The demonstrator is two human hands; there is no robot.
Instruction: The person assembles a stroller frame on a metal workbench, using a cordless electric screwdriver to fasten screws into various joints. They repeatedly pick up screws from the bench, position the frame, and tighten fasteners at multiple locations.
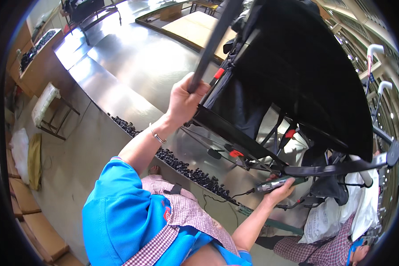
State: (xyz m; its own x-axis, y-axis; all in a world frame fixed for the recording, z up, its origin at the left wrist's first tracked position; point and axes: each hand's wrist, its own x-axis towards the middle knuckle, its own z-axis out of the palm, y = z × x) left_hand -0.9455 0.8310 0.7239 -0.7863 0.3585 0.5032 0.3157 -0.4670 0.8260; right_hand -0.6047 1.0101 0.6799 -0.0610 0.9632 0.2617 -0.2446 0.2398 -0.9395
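A black stroller (292, 66) with a fabric canopy and small red parts stands tilted over the metal worktable. My left hand (186, 99) is closed around a long dark bar (213, 42) at the stroller's left side. Low on the right, my right hand (281, 193) grips a dark corded power tool (270, 185), which lies close beneath the stroller's lower frame. Whether the tool's tip touches the frame cannot be seen. Its black cord (244, 194) runs left toward the table's edge. A red clip (236, 154) shows on the frame between my hands.
Many small black parts (181, 166) line the near edge of the shiny metal table (137, 57). A stool (48, 104) and cardboard boxes (35, 221) stand at left. Another person in a checked apron (314, 250) is at lower right, beside white plastic bags (328, 221). Stroller handles (377, 48) crowd the right.
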